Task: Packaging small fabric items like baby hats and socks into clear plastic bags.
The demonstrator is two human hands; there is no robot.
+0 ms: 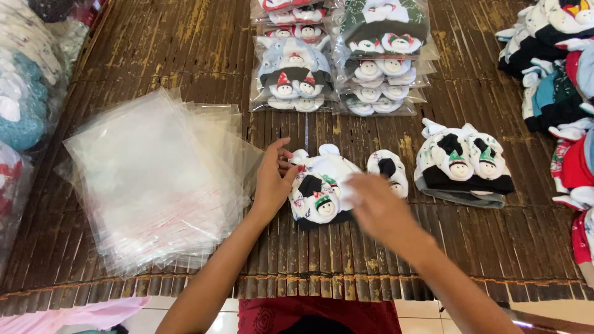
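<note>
Head view, looking down on a dark bamboo-slat mat. Landmark: the small white baby cap with two snowman faces and a black brim, lying flat near the mat's middle. Left hand touches the cap's left edge, fingers curled and pinching at the fabric near a small ear-like tab. Right hand lies over the cap's right side, motion-blurred; cannot tell whether its fingers grip or rest loose. Just right of the cap, a small matching mitten or bootie piece, close beside it. Further right, a second folded cap set with two snowmen, well apart from the hands. Left of the cap, a loose fanned stack of clear plastic bags, near the left wrist. Beyond the cap, at the mat's far side, two piles of bagged cap sets. Far right of the cap, a heap of unbagged caps in mixed colours. Handling judgement: cap looks light, soft, floppy knit, not fragile; will sag if lifted by one corner. Best taken at the brim or pinched at both side edges, avoiding the sewn-on snowman faces.
</note>
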